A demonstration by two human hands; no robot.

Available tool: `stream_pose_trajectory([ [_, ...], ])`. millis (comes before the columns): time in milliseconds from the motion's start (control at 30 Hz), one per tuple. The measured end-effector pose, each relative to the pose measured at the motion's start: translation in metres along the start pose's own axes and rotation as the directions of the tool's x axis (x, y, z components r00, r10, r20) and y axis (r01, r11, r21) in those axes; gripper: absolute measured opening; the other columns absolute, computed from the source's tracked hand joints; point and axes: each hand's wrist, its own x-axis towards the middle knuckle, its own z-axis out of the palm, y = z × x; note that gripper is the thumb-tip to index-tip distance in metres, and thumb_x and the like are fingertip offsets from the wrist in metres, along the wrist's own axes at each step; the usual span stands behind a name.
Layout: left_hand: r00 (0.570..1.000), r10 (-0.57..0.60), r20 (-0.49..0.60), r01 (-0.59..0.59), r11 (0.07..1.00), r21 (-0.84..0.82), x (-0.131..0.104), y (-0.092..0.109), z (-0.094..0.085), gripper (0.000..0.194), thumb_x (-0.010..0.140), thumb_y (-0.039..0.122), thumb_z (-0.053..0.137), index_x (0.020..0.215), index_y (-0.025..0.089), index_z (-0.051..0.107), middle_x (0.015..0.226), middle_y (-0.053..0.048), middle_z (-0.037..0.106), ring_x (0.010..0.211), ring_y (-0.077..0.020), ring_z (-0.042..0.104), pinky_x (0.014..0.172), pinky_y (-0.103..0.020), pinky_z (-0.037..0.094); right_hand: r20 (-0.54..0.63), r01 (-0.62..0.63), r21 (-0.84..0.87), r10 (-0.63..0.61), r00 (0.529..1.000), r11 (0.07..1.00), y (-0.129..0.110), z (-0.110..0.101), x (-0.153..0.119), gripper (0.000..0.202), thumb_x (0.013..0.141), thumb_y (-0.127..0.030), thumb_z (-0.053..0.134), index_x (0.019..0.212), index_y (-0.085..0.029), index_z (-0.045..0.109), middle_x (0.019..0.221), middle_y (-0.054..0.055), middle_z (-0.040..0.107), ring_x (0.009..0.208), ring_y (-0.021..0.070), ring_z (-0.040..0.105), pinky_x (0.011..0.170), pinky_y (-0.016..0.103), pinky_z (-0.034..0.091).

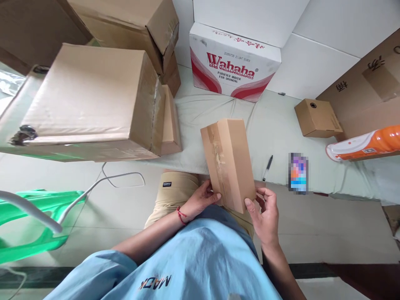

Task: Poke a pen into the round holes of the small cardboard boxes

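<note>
A brown cardboard box (228, 162) with clear tape along its seam is tilted at the near edge of the cloth-covered bench, just in front of my body. My left hand (203, 198) grips its lower left corner, thumb on the near face. At the lower right corner my right hand (264, 210) has its thumb against the box and the fingers behind it. Both hands are closed on the box; some fingertips are hidden by it. To the right of the box lies a black pen (268, 168), with a phone (298, 173) beyond it.
Large cardboard boxes (90, 91) are stacked at the left. A white and red Wahaha carton (234, 62) stands against the wall. On the right are a small brown box (317, 118) and an orange-white canister (365, 143). A green plastic stool (37, 225) is at the lower left.
</note>
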Motion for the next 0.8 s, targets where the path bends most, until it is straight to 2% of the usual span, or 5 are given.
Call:
stream_pose_trajectory([
  [100, 0.998, 0.046, 0.050, -0.049, 0.997, 0.066, 0.000, -0.005, -0.002, 0.086, 0.075, 0.066, 0.093, 0.136, 0.020, 0.054, 0.121, -0.010, 0.070, 0.103, -0.0244, 0.072, 0.093, -0.041, 0.061, 0.124, -0.149, 0.061, 0.141, 0.982, 0.987, 0.004, -0.014, 0.004, 0.061, 0.085, -0.057, 0.087, 0.130, -0.025, 0.063, 0.132, 0.014, 0.074, 0.115, 0.0266, 0.074, 0.102, 0.044, 0.062],
  [233, 0.991, 0.083, 0.108, -0.102, 0.979, 0.177, -0.001, -0.012, -0.004, 0.081, 0.081, 0.067, 0.088, 0.135, 0.020, 0.052, 0.116, -0.010, 0.071, 0.103, -0.0253, 0.072, 0.094, -0.043, 0.061, 0.375, -0.340, 0.172, 0.258, 0.890, 0.925, 0.012, -0.023, 0.007, 0.055, 0.086, -0.055, 0.087, 0.130, -0.027, 0.070, 0.136, 0.011, 0.076, 0.114, 0.0252, 0.076, 0.099, 0.040, 0.064],
  [467, 0.988, 0.127, 0.086, -0.149, 0.929, 0.339, 0.001, -0.017, -0.008, 0.076, 0.083, 0.065, 0.084, 0.135, 0.019, 0.054, 0.122, -0.012, 0.070, 0.105, -0.0274, 0.070, 0.092, -0.043, 0.061, 0.418, -0.430, 0.325, 0.280, 0.864, 0.842, 0.033, -0.017, 0.005, 0.055, 0.079, -0.048, 0.094, 0.127, -0.028, 0.078, 0.131, 0.008, 0.080, 0.123, 0.0253, 0.073, 0.104, 0.037, 0.061],
  [600, 0.989, 0.114, 0.093, -0.135, 0.959, 0.251, 0.000, -0.016, -0.009, 0.073, 0.084, 0.060, 0.087, 0.137, 0.020, 0.055, 0.120, -0.011, 0.072, 0.106, -0.0265, 0.070, 0.095, -0.042, 0.059, 0.355, -0.341, 0.300, 0.227, 0.907, 0.891, 0.031, -0.016, 0.003, 0.054, 0.080, -0.050, 0.093, 0.126, -0.026, 0.078, 0.126, 0.009, 0.081, 0.112, 0.0251, 0.076, 0.096, 0.037, 0.064],
  [800, 0.974, 0.055, 0.219, -0.038, 0.996, -0.081, -0.002, -0.017, -0.007, 0.081, 0.085, 0.052, 0.090, 0.152, 0.023, 0.054, 0.132, -0.014, 0.072, 0.120, -0.0295, 0.071, 0.098, -0.040, 0.057, 0.319, 0.043, 0.154, -0.091, 0.944, 0.987, -0.002, -0.021, 0.005, 0.038, 0.101, -0.049, 0.070, 0.131, -0.026, 0.076, 0.124, 0.012, 0.075, 0.115, 0.0286, 0.073, 0.094, 0.040, 0.064],
])
